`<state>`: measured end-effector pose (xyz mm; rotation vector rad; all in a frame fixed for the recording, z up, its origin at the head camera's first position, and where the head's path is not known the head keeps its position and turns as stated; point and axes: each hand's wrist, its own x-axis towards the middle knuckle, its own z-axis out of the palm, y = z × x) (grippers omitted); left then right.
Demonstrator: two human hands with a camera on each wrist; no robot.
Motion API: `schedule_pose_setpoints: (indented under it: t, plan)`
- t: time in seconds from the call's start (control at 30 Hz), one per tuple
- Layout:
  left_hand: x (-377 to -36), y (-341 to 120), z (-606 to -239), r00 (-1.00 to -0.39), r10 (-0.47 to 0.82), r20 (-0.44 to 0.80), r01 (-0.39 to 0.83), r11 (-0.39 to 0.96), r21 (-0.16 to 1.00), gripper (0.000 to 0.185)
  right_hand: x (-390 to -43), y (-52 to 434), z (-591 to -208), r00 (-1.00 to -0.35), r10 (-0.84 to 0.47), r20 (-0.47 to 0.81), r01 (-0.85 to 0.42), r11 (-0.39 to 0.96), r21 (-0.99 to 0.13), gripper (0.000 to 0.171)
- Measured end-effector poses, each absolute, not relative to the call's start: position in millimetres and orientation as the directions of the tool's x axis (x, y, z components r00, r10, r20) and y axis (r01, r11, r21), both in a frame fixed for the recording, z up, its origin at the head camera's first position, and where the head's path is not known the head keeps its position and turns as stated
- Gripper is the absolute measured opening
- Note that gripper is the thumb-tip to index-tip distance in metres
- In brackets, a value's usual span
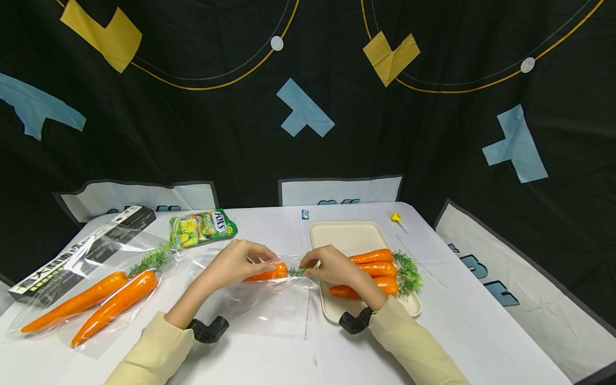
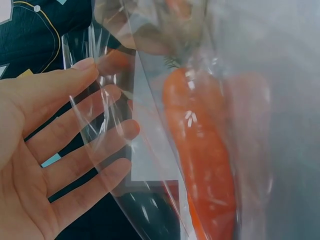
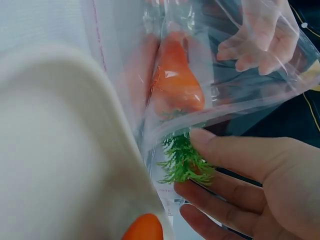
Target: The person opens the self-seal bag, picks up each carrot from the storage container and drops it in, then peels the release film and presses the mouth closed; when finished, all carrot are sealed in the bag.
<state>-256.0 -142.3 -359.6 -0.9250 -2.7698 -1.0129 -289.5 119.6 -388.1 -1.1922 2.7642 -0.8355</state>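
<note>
White table with a cream tray as its landmark

The cream tray sits right of centre, bearing three carrots. Left of it lies a clear bag, farther left a bagged pair of carrots, a black box and a green candy packet. A yellow lollipop lies just right of the tray's far corner.

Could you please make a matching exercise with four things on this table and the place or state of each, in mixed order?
Things:
1. green snack packet
2. black box
3. three carrots
4. yellow lollipop

Places:
A. on the cream tray
B. far left edge of the table
C. on the cloth beyond the tray's far right corner
D. behind the left hand, near the backdrop

Pairs: 1-D, 2-B, 3-A, 4-C
</note>
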Motion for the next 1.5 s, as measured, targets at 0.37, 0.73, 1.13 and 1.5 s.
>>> schedule_pose_setpoints:
  t: [0.37, 0.73, 1.13, 1.5]
  plan:
    - [-256, -140, -358, -0.815, 0.525, 0.246, 0.561, 0.608, 0.562, 0.013, -288, 164, -373, -0.718, -0.661, 0.219, -0.669, 0.569, -0.479, 0.024]
    - [-255, -141, -357, -0.821, 0.516, 0.244, 0.553, 0.613, 0.564, 0.015, -300, 242, -359, -0.812, -0.564, 0.151, -0.552, 0.658, -0.513, 0.032]
    - [-255, -140, -359, -0.808, 0.528, 0.262, 0.574, 0.603, 0.555, 0.014, -315, 302, -370, -0.897, -0.43, 0.103, -0.42, 0.755, -0.504, 0.035]
    - [-256, -140, -360, -0.807, 0.53, 0.26, 0.574, 0.6, 0.557, 0.014, -322, 312, -379, -0.905, -0.424, 0.036, -0.379, 0.765, -0.52, 0.037]
